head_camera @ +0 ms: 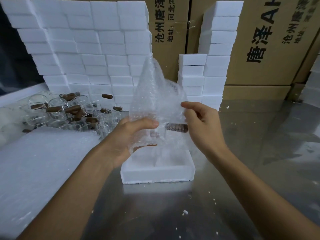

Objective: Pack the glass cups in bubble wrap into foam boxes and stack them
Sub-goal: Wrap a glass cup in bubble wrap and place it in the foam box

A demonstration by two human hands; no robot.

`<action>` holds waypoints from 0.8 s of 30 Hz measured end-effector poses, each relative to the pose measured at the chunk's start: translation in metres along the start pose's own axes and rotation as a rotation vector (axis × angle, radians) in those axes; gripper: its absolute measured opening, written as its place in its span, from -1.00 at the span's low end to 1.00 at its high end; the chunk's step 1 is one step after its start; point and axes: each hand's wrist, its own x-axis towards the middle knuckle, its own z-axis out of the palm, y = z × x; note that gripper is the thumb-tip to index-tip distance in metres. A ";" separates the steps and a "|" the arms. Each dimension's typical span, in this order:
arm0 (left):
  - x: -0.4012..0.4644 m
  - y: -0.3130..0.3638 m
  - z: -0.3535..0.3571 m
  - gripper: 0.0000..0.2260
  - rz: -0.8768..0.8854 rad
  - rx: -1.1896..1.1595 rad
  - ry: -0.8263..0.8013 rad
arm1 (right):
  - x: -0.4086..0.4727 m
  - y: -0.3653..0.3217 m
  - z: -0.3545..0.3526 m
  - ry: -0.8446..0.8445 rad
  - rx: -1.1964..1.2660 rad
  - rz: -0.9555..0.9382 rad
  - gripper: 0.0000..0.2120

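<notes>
Both hands, left hand [131, 135] and right hand [199, 122], pinch bubble wrap [155, 94] around a glass cup [173, 129]. Below the grip an open foam box [157, 172] waits unfilled. Many cups [69, 111] remain unwrapped.

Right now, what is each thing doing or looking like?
left hand: grips the wrapped glass cup.
right hand: pinches the bubble wrap.
bubble wrap: half wound, corner sticking up.
glass cup: inside the wrap, held over the box.
foam box: open, nothing inside.

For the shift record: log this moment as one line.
left hand: holds wrapped cup | right hand: pinches bubble wrap | foam box: open below
</notes>
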 end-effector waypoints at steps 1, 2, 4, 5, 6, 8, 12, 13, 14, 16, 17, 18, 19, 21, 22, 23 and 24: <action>-0.001 0.000 0.000 -0.77 0.003 0.004 -0.026 | -0.001 0.000 0.000 -0.024 -0.013 -0.002 -0.81; -0.001 0.001 0.000 -0.74 0.007 0.001 -0.055 | -0.001 0.000 0.000 -0.043 -0.026 -0.011 -0.75; -0.003 0.002 0.000 -0.80 0.018 -0.014 -0.104 | -0.002 -0.001 0.001 -0.093 -0.042 0.008 -0.55; -0.003 0.002 0.000 -0.81 0.022 -0.029 -0.120 | -0.003 -0.003 0.001 -0.115 -0.047 0.034 -0.48; -0.004 0.003 0.000 -0.82 0.026 -0.046 -0.133 | -0.003 -0.003 0.001 -0.137 -0.047 0.052 -0.43; -0.004 0.004 0.001 -0.82 0.046 -0.075 -0.141 | -0.005 -0.004 0.002 -0.144 -0.034 0.054 -0.43; -0.005 0.004 0.003 -0.83 0.078 -0.077 -0.134 | -0.007 -0.007 0.005 -0.238 -0.041 0.028 -0.42; -0.005 0.004 0.005 -0.78 0.079 -0.067 -0.132 | -0.008 -0.008 0.006 -0.265 -0.044 0.027 -0.40; -0.005 0.003 0.006 -0.69 0.079 -0.058 -0.120 | -0.009 -0.009 0.008 -0.275 -0.043 0.032 -0.39; -0.006 0.003 0.008 -0.56 0.081 -0.054 -0.110 | -0.010 -0.008 0.010 -0.245 -0.008 0.056 -0.36; -0.007 0.003 0.009 -0.56 0.088 -0.055 -0.116 | -0.011 -0.008 0.011 -0.216 0.022 0.072 -0.36; -0.007 0.003 0.010 -0.58 0.101 -0.052 -0.123 | -0.011 -0.007 0.012 -0.185 0.041 0.086 -0.36; -0.007 0.004 0.010 -0.60 0.112 -0.048 -0.130 | -0.010 -0.006 0.013 -0.158 0.042 0.093 -0.37; -0.008 0.005 0.010 -0.60 0.124 -0.037 -0.136 | -0.009 -0.006 0.013 -0.110 0.028 0.097 -0.41; -0.007 0.007 0.010 -0.59 0.133 -0.029 -0.121 | -0.008 -0.006 0.012 -0.090 0.027 0.101 -0.42; -0.006 0.009 0.010 -0.62 0.148 -0.026 -0.083 | -0.007 -0.005 0.010 -0.073 0.026 0.109 -0.43; -0.005 0.010 0.009 -0.69 0.172 -0.027 -0.018 | -0.006 -0.005 0.008 -0.060 0.024 0.117 -0.43</action>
